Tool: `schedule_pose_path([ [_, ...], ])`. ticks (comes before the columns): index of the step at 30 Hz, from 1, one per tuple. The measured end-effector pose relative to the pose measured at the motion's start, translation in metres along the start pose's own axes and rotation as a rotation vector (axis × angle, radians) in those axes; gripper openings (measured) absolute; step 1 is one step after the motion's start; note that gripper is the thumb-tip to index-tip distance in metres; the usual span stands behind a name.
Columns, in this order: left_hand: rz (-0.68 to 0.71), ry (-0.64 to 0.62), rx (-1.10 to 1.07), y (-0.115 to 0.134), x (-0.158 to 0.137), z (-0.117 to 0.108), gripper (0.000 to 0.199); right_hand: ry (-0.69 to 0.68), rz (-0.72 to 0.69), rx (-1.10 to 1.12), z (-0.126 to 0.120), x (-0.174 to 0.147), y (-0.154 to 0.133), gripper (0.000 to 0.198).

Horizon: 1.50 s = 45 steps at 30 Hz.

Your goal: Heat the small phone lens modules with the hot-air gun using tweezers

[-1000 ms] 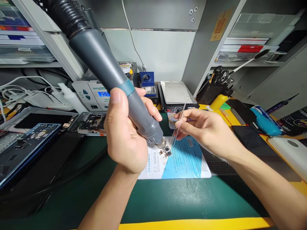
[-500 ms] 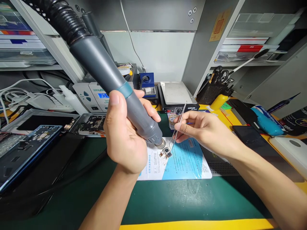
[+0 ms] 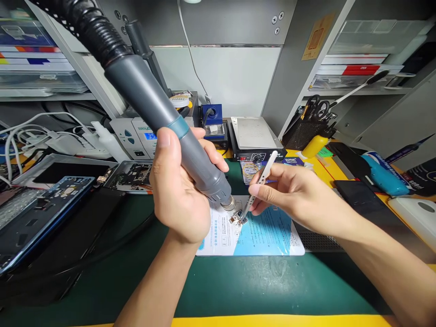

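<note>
My left hand is wrapped round a grey hot air gun, which slants down to the right. Its metal nozzle sits just up and left of a small camera module with square lenses. Between thumb and fingers, my right hand pinches metal tweezers, whose tips reach down onto the module and partly cover it. Under the module lies a white and blue printed sheet. Whether the tips grip the module or only touch it, I cannot tell.
A hot air station with a lit display stands behind my left hand. Opened phones lie at left. At the back are a flat-topped heating plate and a blue soldering iron stand. A mesh tool holder is at right.
The tweezers have turned in my right hand, showing their broad side, and their tips have come onto the module. The hot air gun holds nearly the same place. The view has shifted slightly.
</note>
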State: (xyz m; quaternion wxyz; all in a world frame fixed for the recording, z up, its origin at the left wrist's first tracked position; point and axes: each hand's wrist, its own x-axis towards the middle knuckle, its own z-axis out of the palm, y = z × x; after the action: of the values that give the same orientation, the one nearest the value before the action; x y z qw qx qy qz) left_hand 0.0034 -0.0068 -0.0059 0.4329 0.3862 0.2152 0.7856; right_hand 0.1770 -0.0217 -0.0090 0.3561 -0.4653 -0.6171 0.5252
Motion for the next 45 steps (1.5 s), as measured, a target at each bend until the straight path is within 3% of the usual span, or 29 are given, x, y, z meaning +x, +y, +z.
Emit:
schedule_pose_path([
  [13,0.008,0.009,0.038,0.000,-0.001,0.002,0.038,0.038,0.021,-0.204,-0.016,0.001,-0.003,0.027],
  [18,0.017,0.037,0.044,0.002,-0.002,0.004,0.038,0.088,0.014,-0.168,-0.020,0.001,-0.009,0.028],
  [29,0.024,0.034,0.046,-0.001,-0.003,0.004,0.040,0.191,-0.073,-0.088,-0.008,-0.002,-0.004,0.026],
  [45,-0.001,0.018,0.038,-0.003,-0.005,0.008,0.039,0.160,-0.076,-0.124,-0.002,-0.001,0.002,0.034],
])
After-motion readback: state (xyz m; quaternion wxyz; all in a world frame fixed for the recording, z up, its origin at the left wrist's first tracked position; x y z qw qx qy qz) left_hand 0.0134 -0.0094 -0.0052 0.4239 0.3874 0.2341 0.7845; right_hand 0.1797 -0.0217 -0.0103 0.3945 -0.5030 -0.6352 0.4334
